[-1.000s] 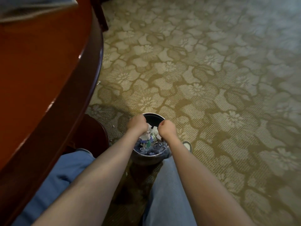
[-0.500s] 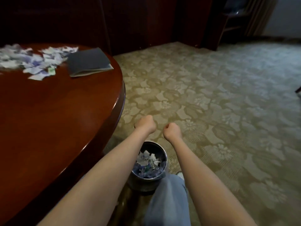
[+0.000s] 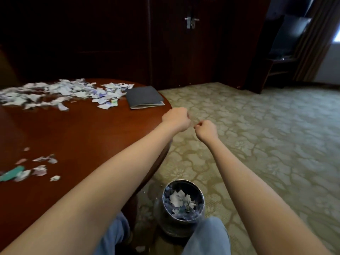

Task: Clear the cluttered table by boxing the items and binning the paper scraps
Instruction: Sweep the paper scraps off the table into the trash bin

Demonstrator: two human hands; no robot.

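Stretching across the left is a round, glossy red-brown table [image 3: 82, 135], standing on a pale green carpet [image 3: 257, 144] with a flower pattern. A dark wooden door [image 3: 184, 56] with a metal handle [image 3: 191, 22] closes off the back of the room.

The paper scraps [image 3: 55, 92] lie on the far side of the table in a loose band whose long axis runs left to right. They are torn white pieces with blue and purple print. Just beside the band's right end is a dark grey notebook [image 3: 144, 97], closed, its page edges facing the near side. A smaller cluster of scraps [image 3: 39, 169] sits near the left edge.

A round metal bin [image 3: 182, 180] stands upright on the carpet between the person's knees, with more scraps inside it.

The left hand [image 3: 175, 119] hangs over the table's rim and the right hand [image 3: 206, 130] over the carpet, close together. Both have their fingers curled into fists, with nothing visible in them.
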